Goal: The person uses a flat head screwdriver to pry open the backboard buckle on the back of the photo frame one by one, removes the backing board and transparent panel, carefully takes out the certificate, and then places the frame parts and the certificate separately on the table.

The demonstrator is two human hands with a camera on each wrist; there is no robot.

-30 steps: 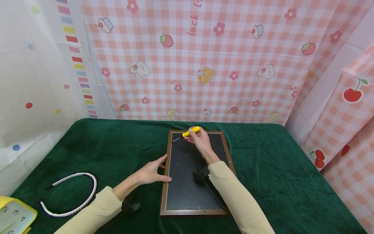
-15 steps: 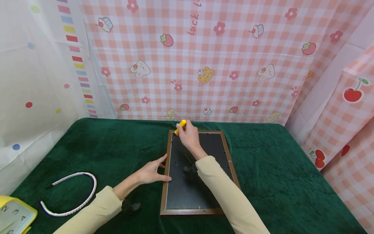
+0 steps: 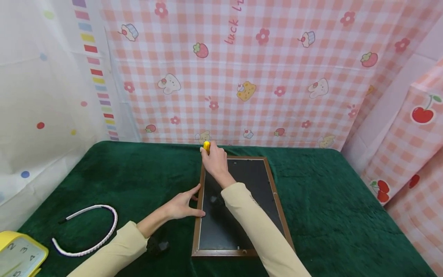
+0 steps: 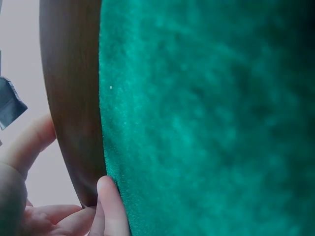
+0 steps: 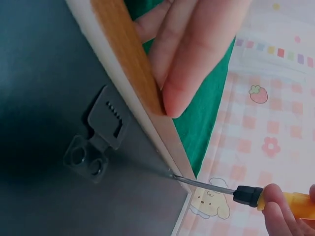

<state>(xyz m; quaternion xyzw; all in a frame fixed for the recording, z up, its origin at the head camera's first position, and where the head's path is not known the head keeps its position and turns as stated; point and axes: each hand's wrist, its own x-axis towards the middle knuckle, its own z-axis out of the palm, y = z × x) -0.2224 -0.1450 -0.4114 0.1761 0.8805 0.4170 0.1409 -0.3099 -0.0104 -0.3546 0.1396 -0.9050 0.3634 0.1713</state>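
Note:
Face down on the green cloth lies a picture frame point(image 3: 216, 252), brown-edged with a dark backing board point(image 3: 250, 177). My right hand point(image 3: 216, 159) grips the yellow handle of a screwdriver point(image 3: 206, 146) above the far left corner. In the right wrist view, the screwdriver's metal shaft point(image 5: 209, 186) slants down to the frame's inner edge near that corner; its very tip is hard to make out. My left hand point(image 3: 180, 206) holds the frame's left side, thumb over the border and fingers along the outside. A dark hanger plate point(image 5: 106, 118) sits on the board near the left fingers point(image 5: 177, 98).
A white headband point(image 3: 112, 227) lies on the cloth at the left. Farther to the near left corner stands a yellow clock point(image 3: 24, 252). A pink checked curtain point(image 3: 221, 69) hangs behind the table. My right forearm point(image 3: 259, 227) covers part of the board.
My right hand has moved left to the far left corner, and the screwdriver has gone from a low slant to steeper. My left hand stays on the frame; the view has shifted slightly.

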